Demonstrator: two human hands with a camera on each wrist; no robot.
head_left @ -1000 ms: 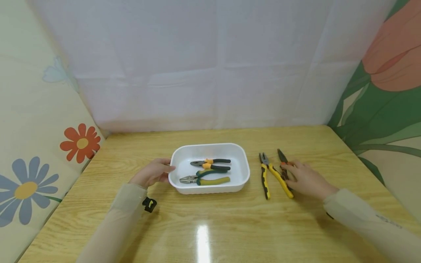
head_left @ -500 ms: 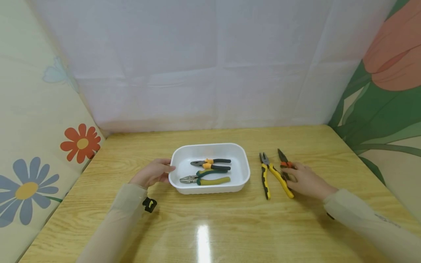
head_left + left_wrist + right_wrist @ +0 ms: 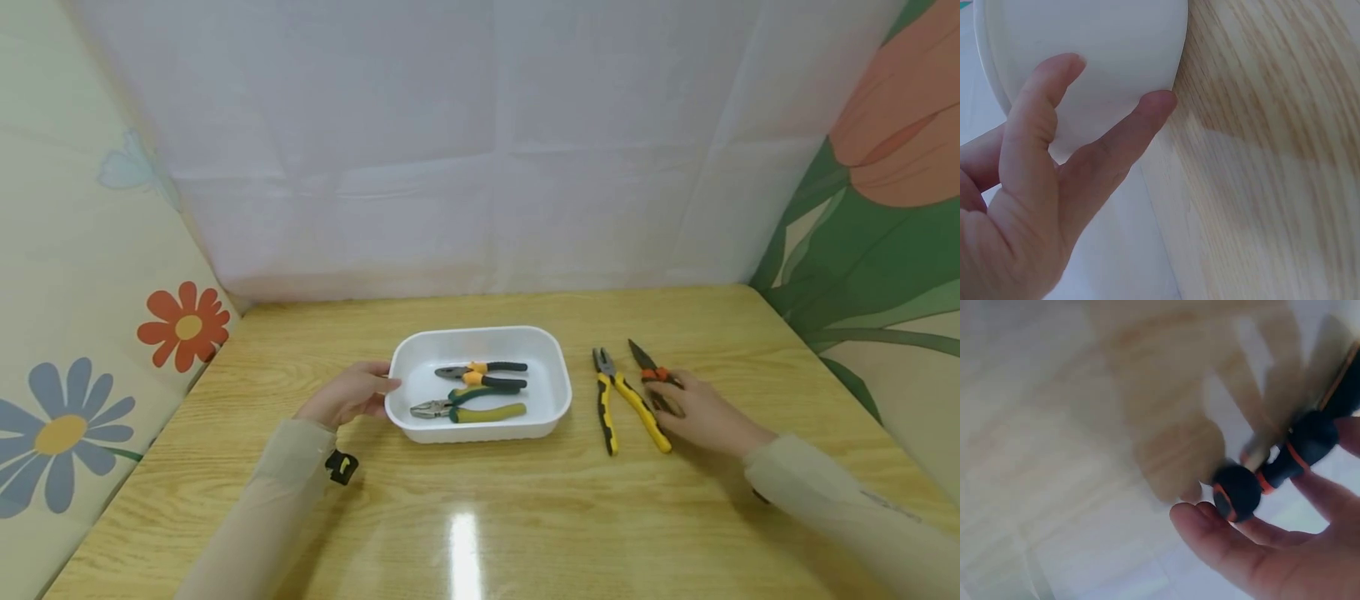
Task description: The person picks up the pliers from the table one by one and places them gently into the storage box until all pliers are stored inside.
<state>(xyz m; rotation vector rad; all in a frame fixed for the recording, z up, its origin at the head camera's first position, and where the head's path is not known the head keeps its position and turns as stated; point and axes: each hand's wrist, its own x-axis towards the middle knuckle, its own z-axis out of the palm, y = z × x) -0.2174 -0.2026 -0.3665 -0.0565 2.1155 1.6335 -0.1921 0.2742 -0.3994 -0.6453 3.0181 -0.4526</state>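
Observation:
My left hand [image 3: 351, 395] holds the left end of a white plastic tray [image 3: 480, 435], thumb at the rim and fingers against the outer wall. In the tray lie pliers with orange-and-black handles [image 3: 504, 383] and combination pliers with green-and-yellow handles [image 3: 491, 413]. To the right, my right hand [image 3: 705, 417] grips needle-nose pliers [image 3: 643, 358] by their handles. Their dark, pointed nose faces away from me, and the palm side of the grip is hidden in the head view. In the right wrist view the black-and-red handles [image 3: 1294, 450] sit between thumb and fingers.
Between the tray and my right hand, combination pliers with yellow-and-black handles [image 3: 637, 404] lie spread on the wooden table [image 3: 570, 517]. A white cloth [image 3: 480, 167] hangs along the back edge. Flower-patterned panels [image 3: 67, 333] flank the table.
My right fingers have closed round the needle-nose pliers' handles, and the nose has swung slightly to the left. The left hand and the tray hold almost the same place.

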